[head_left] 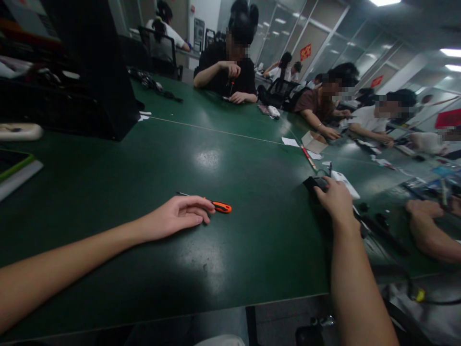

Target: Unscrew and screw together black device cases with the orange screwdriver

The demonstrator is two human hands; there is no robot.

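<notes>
My left hand point(183, 214) rests low over the green table, its fingers loosely curved and apart. A screwdriver point(222, 207) with an orange and black handle lies just behind those fingers. Part of its shaft shows beyond my knuckles; whether the hand touches it I cannot tell. At the right, my right hand point(336, 197) has its thumb and fingers around a small black object point(310, 183). The hand covers most of that object, so its kind does not show. A white item point(345, 183) lies just beyond this hand.
A tall black panel point(97, 72) stands at the left, near a green-edged device point(16, 163). An open cardboard box point(314, 142) and paper slips lie at the right back. Cables and dark parts lie beside a co-worker's arm point(428, 230). Across the table, a person point(226, 67) holds a screwdriver.
</notes>
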